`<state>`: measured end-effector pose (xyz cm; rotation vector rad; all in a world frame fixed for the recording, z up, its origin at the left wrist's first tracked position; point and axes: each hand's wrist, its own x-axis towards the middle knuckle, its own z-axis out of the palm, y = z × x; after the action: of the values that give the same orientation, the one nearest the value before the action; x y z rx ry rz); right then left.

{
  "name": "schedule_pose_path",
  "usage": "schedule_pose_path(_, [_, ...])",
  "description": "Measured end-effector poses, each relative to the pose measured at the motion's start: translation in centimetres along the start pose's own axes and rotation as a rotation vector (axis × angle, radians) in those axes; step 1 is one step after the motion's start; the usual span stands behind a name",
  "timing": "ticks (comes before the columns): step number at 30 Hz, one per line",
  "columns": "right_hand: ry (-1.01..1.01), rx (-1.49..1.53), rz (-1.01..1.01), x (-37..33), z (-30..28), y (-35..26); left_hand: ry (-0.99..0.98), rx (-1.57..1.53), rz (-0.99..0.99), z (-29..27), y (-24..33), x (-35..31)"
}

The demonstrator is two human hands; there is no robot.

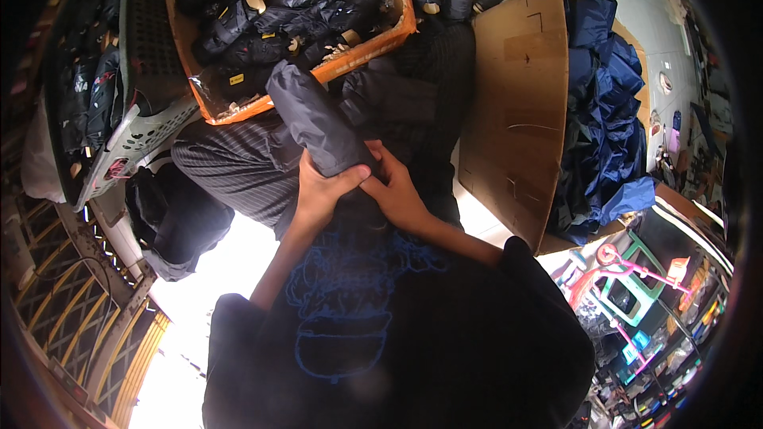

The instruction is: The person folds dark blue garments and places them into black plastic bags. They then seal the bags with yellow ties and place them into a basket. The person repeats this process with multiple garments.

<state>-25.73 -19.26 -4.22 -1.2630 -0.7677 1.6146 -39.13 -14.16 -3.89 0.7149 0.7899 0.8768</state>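
The left hand (324,189) and right hand (391,189) grasp a black cylindrical fabric bundle (316,121) near an orange-rimmed crate (359,56) of black bundles (298,12); a yellow rectangular label (237,79) is illegible. A brown cardboard box (513,111) holds navy-blue fabric (606,115).

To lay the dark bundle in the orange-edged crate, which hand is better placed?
Probably the left hand: it grips the bundle and appears nearer the crate than the right hand.
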Motion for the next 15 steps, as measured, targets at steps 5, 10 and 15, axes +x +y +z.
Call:
schedule_pose_path(5, [-0.014, -0.063, 0.112, -0.4, -0.7, 0.5, 0.009, -0.041, -0.019, -0.2, -1.0, -0.9])
schedule_pose_path(10, [-0.173, -0.457, -0.105, -1.4, -1.3, -1.2, 0.071, -0.071, 0.009, -0.7, -1.6, -0.8])
schedule_pose_path(15, [-0.234, -0.513, 0.001, -1.5, -1.1, -2.2, 0.046, -0.017, -0.002, -0.9, -2.4, -1.2])
